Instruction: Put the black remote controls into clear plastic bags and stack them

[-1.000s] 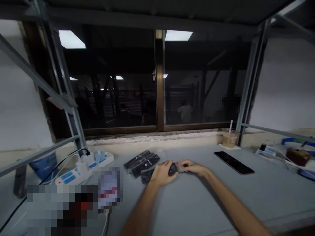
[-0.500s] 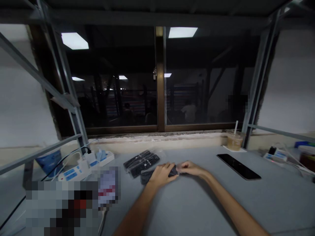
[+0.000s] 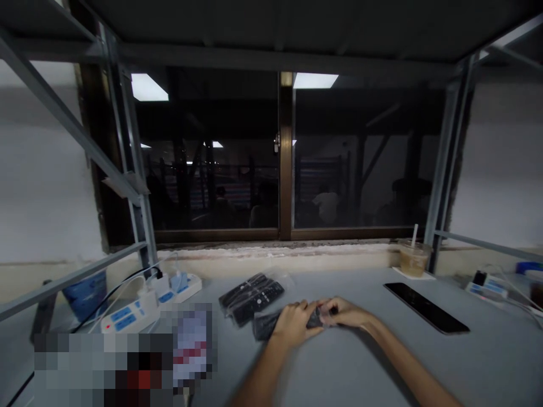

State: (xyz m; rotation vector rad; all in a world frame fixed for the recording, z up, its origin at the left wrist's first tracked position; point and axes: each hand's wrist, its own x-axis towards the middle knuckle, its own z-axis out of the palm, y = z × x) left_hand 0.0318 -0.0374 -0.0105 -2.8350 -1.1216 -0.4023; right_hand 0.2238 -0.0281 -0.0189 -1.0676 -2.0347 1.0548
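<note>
A black remote control [image 3: 263, 326] in a clear plastic sleeve lies on the grey table [image 3: 331, 373]. My left hand [image 3: 293, 323] is wrapped over its middle, so much of it is hidden. At its right end my right hand [image 3: 339, 312] pinches the clear plastic [image 3: 326, 315], with the fingers closed. Just behind and left of my left hand, two more black remote controls [image 3: 258, 299] rest side by side in clear plastic.
A dark phone [image 3: 426, 308] lies to the right, with a plastic cup and straw [image 3: 413, 260] behind it. A white power strip [image 3: 153, 305] with plugs and cables stands at left, near a blue container [image 3: 86, 297]. Metal frame posts [image 3: 452, 152] flank the window.
The camera view has tilted up and shifted slightly. Both hands stay at the same remote control; the right fingers are now bent more closely around the plastic at its end.
</note>
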